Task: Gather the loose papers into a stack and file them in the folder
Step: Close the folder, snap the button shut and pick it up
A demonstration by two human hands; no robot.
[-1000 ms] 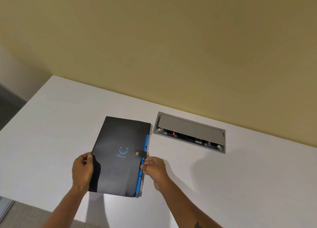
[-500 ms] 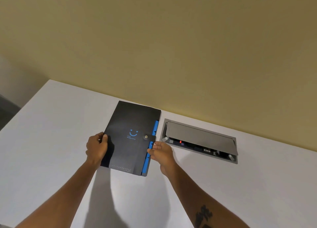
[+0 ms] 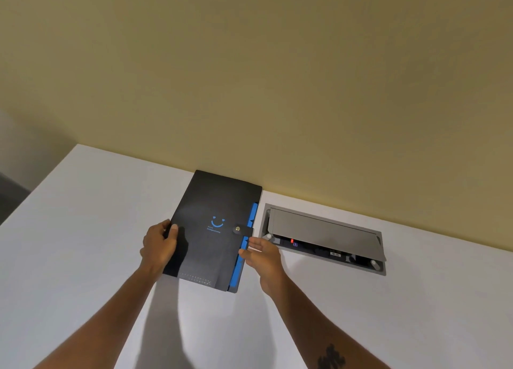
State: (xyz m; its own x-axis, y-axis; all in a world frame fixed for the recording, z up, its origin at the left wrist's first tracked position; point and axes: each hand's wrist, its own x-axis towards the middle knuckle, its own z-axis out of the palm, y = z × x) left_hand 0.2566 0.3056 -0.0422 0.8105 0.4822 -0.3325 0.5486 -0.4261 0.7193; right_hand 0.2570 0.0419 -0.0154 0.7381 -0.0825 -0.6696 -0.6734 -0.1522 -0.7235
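A black folder (image 3: 211,246) with a blue smiley print lies closed on the white table (image 3: 83,243), its strap snapped shut. Blue divider tabs (image 3: 253,216) stick out along its right edge. My left hand (image 3: 159,243) grips the folder's left edge, thumb on the cover. My right hand (image 3: 262,253) sits at the right edge with its fingers stretched out against the blue tabs. I see no loose papers; whatever is inside the folder is hidden.
A grey cable box (image 3: 324,239) is sunk into the table just right of the folder, its lid tilted open over sockets. The yellow wall (image 3: 277,91) runs right behind the folder's far edge. The table's left edge (image 3: 36,191) drops off.
Both hands have slid the folder away from me, up to the wall and beside the cable box. My right hand's fingers have straightened out at the tabbed edge.
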